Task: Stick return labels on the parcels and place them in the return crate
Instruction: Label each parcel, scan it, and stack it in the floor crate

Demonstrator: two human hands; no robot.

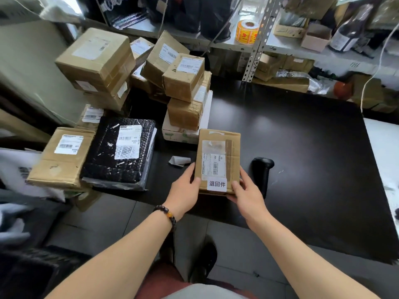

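A small brown cardboard parcel lies near the front edge of the black table. A white return label with black characters is stuck on its near end, below the shipping label. My left hand grips the parcel's near left corner, thumb on top. My right hand grips the near right corner the same way. A scrap of white label backing lies on the table just left of the parcel. No return crate is in view.
A black handheld scanner lies right of the parcel. Several labelled cardboard parcels are piled at the table's back left, with a black bubble mailer and another box on the left. Metal shelving with an orange sticker roll stands behind.
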